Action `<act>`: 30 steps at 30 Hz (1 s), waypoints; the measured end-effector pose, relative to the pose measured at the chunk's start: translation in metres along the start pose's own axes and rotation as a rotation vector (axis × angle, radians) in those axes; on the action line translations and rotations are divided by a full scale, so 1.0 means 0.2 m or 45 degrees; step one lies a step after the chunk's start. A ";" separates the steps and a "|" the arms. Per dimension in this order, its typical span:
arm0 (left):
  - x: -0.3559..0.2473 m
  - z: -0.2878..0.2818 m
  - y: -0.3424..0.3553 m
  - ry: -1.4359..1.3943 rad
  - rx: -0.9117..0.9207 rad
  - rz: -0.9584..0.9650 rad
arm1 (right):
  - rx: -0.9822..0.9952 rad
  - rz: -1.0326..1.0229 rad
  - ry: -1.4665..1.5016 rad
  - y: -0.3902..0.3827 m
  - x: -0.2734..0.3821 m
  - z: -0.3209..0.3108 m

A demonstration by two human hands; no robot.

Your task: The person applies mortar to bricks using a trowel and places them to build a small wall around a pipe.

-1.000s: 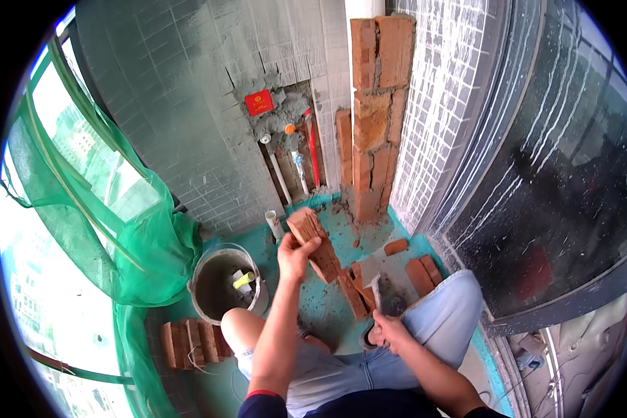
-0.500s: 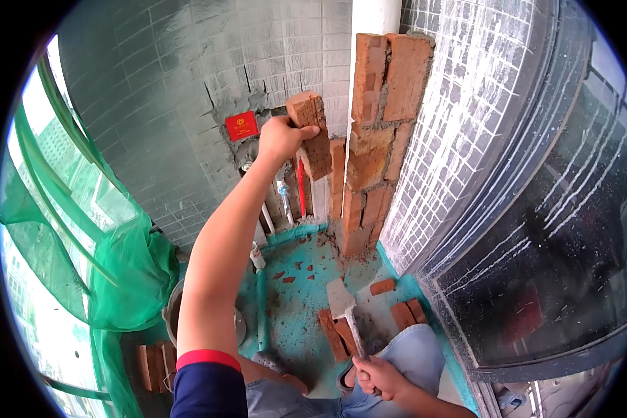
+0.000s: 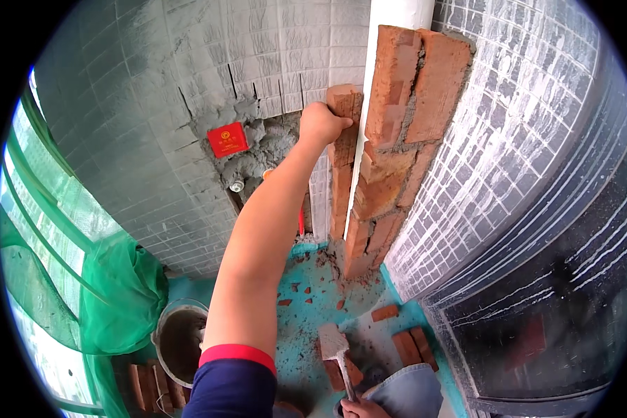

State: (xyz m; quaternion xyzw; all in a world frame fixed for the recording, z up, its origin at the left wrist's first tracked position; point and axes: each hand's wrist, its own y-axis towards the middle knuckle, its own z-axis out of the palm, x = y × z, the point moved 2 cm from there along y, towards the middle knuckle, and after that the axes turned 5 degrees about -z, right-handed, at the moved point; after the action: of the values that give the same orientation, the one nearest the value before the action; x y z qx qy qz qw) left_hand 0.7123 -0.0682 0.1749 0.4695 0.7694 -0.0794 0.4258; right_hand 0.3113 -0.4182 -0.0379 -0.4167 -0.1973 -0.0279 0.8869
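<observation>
i see the left hand point(image 3: 322, 127) gripping a brick point(image 3: 344, 149) beside the white pipe point(image 3: 400, 12), the right hand point(image 3: 364, 409) wrapped round a trowel point(image 3: 334, 344)

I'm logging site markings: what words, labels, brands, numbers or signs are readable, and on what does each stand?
Red square plate on the wall: gold emblem and print, too small to read reliably.
No other text is readable; none shows on the brick, trowel or bucket.
</observation>
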 end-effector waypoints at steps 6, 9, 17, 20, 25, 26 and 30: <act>-0.02 0.04 0.05 0.009 0.021 0.011 | -0.116 0.008 -0.070 0.04 -0.03 -0.04; -0.01 0.06 0.08 0.032 -0.012 0.007 | -0.105 0.010 -0.016 0.03 -0.02 -0.02; 0.04 0.06 0.07 -0.027 -0.153 0.054 | -0.002 0.026 0.012 0.02 0.01 -0.03; 0.12 0.08 0.07 0.008 -0.114 0.115 | 0.018 0.003 0.031 0.01 0.00 -0.01; 0.12 0.15 -0.07 -0.137 -0.150 0.081 | -0.026 -0.047 0.026 0.01 -0.03 -0.03; 0.13 0.19 -0.05 -0.139 -0.218 0.137 | -0.017 -0.041 0.064 0.01 -0.04 -0.04; 0.15 0.22 -0.05 -0.155 -0.341 0.085 | 0.011 -0.017 0.136 0.05 -0.11 -0.08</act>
State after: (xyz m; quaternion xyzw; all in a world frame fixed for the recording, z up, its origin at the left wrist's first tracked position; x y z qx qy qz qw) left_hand 0.7235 -0.0779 0.1225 0.4281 0.7297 0.0100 0.5330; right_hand 0.2988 -0.4271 -0.0621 -0.4094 -0.1525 -0.0550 0.8979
